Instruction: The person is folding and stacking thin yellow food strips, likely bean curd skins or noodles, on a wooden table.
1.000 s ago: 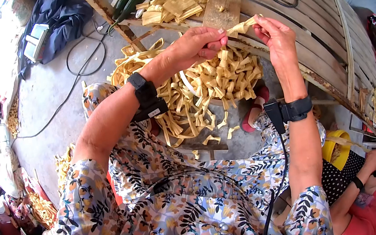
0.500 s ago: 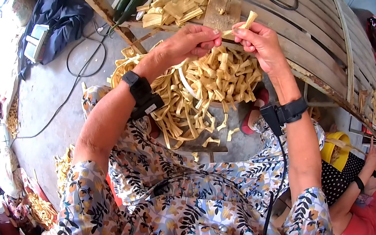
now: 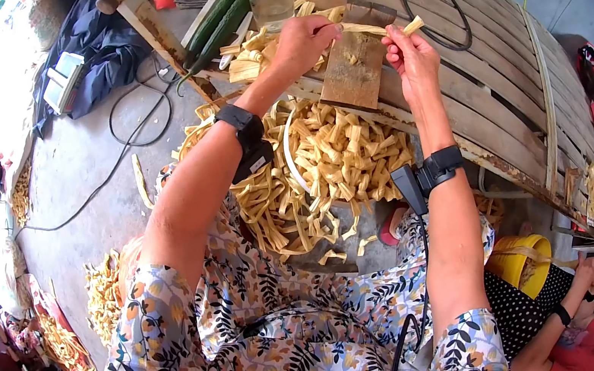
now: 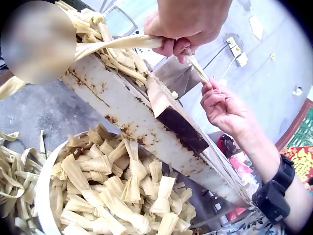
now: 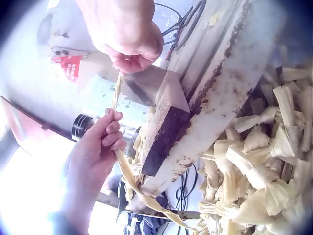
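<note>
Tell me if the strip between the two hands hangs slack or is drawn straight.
Drawn straight: the strip runs twisted but without sagging from the left hand to the right hand.

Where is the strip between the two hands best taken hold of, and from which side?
Probably grip the strip by its flared end, coming from the right: it sticks out free beyond the right hand, while the twisted middle runs stretched to the left hand.
</note>
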A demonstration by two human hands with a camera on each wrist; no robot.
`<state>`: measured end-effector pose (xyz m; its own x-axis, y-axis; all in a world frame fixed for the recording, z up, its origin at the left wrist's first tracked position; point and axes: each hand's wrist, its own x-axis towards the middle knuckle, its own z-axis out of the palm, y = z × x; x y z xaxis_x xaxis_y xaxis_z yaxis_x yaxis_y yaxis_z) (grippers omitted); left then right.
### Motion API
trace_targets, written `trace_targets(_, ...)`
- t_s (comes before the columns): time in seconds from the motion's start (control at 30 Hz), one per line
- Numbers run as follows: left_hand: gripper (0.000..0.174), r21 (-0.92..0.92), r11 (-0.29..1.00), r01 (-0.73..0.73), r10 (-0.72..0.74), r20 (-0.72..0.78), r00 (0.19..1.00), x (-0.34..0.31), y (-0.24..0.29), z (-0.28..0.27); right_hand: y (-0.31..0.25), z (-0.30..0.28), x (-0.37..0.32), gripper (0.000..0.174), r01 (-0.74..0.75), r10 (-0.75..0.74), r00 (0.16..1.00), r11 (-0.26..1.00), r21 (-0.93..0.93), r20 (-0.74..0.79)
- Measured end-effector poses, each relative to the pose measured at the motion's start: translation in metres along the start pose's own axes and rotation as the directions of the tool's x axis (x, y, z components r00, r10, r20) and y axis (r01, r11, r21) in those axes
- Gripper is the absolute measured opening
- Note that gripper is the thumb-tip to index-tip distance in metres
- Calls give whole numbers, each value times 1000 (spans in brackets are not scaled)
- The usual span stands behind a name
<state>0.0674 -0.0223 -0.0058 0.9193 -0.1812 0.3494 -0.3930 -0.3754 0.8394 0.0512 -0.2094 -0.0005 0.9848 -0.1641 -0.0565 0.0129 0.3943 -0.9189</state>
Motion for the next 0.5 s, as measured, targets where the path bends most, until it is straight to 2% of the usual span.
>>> trace_targets(0.13, 19, 23, 1000, 5, -4, -45, 999, 8, -8, 7, 6, -2, 11, 15, 13, -14, 999, 1000, -16, -34)
trace_targets(0.23, 20, -41, 997, -67, 62, -128, 990, 10, -23, 23, 17, -6, 15, 14, -27, 18, 996, 994, -106, -84)
trace_targets(0.43, 22, -25, 999, 29, -31, -78, 996, 8, -17, 18, 14, -7, 14, 14, -6, 2, 998, 998, -55, -65)
trace_targets(0.5, 22, -31, 999, 19, -22, -81, 996, 5, -11, 15, 9, -3, 11, 14, 11, -13, 998, 999, -32, -62)
